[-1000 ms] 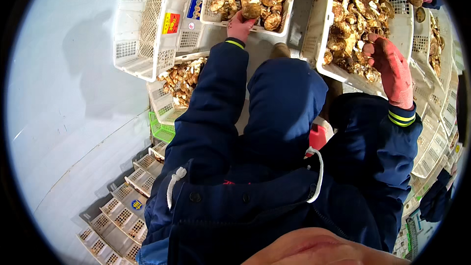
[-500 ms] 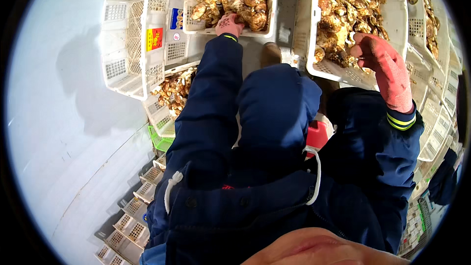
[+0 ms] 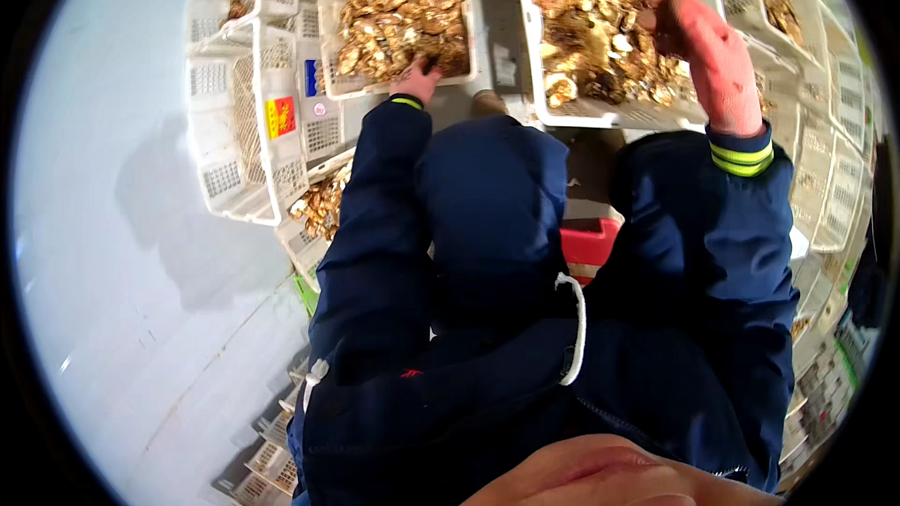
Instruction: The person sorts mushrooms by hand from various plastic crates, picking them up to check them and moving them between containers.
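My left hand (image 3: 418, 81), in a pink glove, reaches over the near rim of a white plastic crate (image 3: 401, 87). Its fingers curl round something dark and small that I cannot make out, against a heap of brown and cream shellfish that look like oysters (image 3: 398, 0). My right hand (image 3: 689, 33), gloved in salmon pink, hangs over a second white crate (image 3: 600, 119), also filled with oyster-like shells (image 3: 595, 9). The right fingers bend downward and look closed; whatever they hold is hidden behind the glove.
White slatted crates (image 3: 253, 122) stand on their sides at the left, and more crates (image 3: 820, 159) line the right. Below my left sleeve is another crate of shells (image 3: 323, 206). A red container (image 3: 589, 244) sits between my legs. The pale floor (image 3: 103, 319) spreads left.
My view has shifted, so the crates sit further left and more of their far parts show. My right hand has moved up and away over its crate. My left hand stays at its crate's near rim.
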Action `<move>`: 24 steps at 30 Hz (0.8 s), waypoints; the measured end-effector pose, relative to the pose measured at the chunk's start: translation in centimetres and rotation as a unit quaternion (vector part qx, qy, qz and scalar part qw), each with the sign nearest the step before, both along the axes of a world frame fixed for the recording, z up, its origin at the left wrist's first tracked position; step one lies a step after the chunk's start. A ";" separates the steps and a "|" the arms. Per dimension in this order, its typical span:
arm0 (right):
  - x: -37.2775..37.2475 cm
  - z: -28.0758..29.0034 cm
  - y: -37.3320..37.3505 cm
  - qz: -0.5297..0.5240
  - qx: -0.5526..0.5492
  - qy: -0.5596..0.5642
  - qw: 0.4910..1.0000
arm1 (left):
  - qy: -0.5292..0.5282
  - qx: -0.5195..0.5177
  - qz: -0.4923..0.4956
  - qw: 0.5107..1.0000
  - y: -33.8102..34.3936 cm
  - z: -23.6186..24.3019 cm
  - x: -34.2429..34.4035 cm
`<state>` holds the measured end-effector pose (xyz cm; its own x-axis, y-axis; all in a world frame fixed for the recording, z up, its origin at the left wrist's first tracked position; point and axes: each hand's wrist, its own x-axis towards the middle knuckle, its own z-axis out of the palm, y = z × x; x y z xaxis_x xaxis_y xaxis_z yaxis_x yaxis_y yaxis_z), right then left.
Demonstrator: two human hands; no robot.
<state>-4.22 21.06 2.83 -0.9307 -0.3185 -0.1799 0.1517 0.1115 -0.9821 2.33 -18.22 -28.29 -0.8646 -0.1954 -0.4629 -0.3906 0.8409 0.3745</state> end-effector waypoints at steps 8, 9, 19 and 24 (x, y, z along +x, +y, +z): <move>-3.4 -7.7 9.0 -0.074 0.042 -0.039 0.996 | 0.020 0.104 -0.047 0.993 -0.4 7.5 0.8; -3.4 -9.3 10.0 -0.065 0.048 -0.059 0.995 | 0.057 0.104 -0.040 0.992 1.4 10.0 0.0; -4.1 -10.4 2.4 0.088 0.292 0.092 0.948 | 0.206 0.338 -0.062 0.916 14.3 35.6 1.3; -7.0 -16.1 9.8 -0.064 0.198 0.033 0.978 | 0.279 0.604 -0.011 0.746 20.8 35.4 0.7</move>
